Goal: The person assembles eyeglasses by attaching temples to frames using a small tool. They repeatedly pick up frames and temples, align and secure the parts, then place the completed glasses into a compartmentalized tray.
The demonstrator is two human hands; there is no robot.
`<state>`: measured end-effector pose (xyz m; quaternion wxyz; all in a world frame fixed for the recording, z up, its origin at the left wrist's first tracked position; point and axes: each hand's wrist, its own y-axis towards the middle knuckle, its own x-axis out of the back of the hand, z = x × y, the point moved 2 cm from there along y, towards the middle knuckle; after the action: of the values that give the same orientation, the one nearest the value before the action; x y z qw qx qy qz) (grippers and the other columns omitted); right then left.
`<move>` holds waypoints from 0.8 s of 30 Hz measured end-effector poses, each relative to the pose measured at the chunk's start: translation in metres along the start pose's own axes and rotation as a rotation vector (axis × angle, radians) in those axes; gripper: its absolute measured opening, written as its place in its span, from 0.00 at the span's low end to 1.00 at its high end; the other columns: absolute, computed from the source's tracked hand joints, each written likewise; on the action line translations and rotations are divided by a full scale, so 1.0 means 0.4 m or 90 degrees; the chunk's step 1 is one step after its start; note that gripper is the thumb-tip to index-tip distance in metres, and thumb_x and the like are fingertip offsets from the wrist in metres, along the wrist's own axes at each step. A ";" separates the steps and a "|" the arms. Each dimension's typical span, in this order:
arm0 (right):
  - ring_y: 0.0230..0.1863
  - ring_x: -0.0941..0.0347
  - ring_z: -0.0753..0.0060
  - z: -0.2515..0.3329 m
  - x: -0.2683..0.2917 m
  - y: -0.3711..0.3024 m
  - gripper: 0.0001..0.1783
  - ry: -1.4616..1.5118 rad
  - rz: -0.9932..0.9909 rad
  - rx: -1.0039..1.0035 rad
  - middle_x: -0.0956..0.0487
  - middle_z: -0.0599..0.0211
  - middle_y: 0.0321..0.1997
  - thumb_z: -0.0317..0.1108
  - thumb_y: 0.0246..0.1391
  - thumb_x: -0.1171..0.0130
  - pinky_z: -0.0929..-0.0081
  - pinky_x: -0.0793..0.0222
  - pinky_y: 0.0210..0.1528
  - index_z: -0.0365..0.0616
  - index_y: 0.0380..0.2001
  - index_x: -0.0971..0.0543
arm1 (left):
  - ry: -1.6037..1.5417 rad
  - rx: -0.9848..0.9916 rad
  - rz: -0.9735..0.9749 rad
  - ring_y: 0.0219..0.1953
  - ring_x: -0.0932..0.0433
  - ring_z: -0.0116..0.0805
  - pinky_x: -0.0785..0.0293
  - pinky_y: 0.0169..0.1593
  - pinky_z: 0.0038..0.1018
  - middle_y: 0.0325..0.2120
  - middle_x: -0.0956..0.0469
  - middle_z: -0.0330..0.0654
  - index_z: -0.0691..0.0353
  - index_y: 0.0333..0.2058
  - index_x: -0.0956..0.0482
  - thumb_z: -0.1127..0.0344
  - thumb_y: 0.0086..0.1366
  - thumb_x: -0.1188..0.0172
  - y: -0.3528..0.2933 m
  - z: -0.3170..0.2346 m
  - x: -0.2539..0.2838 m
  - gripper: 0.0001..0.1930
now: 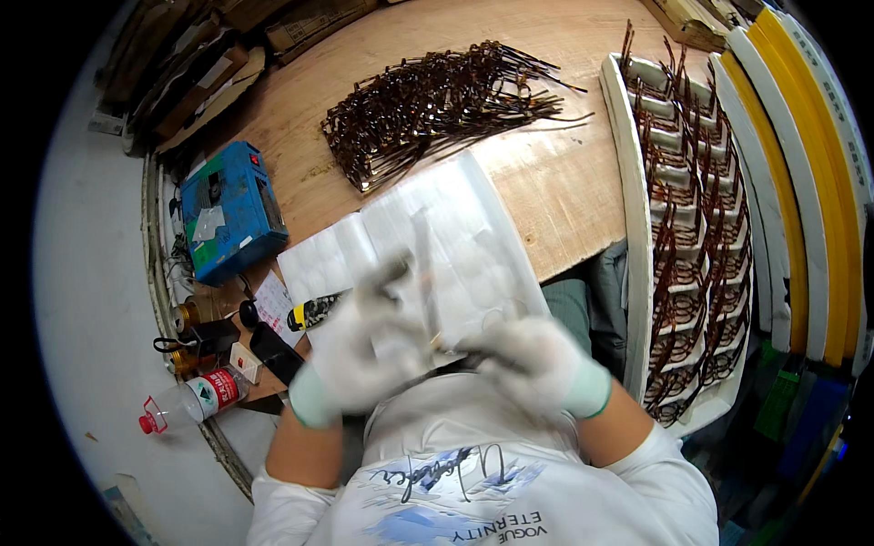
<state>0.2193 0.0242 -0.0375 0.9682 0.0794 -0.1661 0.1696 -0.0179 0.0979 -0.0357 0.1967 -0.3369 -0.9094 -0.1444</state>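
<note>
My left hand [350, 350], in a white glove with grey fingertips, is smeared by motion above the white padded sheet [337, 250]. Its index finger points up and away, but the other fingers are too blurred to read. My right hand [542, 359], gloved the same way, has its fingers drawn together near my waist, closed on something I cannot make out. A thin blurred streak and a small yellowish spot show between the hands. Farther off on the table lies a heap of brown tortoiseshell eyeglass frames [428, 105], their temples pointing right.
At right stands a long white divided tray [628, 200] holding more brown frames, beside stacked white and yellow trays [783, 182]. On the left are a blue box-shaped device [232, 214], a yellow-and-black cylinder [314, 312], a plastic bottle [196, 398] and cardboard boxes [205, 86].
</note>
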 end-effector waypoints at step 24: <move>0.46 0.24 0.58 -0.053 -0.468 0.174 0.10 -0.434 0.328 0.175 0.21 0.62 0.39 0.35 0.55 0.45 0.62 0.29 0.49 0.46 0.38 0.19 | -0.049 0.135 -0.521 0.36 0.19 0.31 0.22 0.45 0.28 0.44 0.22 0.50 0.70 0.55 0.34 0.67 0.77 0.55 -0.144 0.037 0.099 0.15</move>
<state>0.0349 0.0367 -0.1158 0.7647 0.2144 -0.4660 0.3900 -0.0877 0.0836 -0.0383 0.1226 0.0691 -0.9846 -0.1039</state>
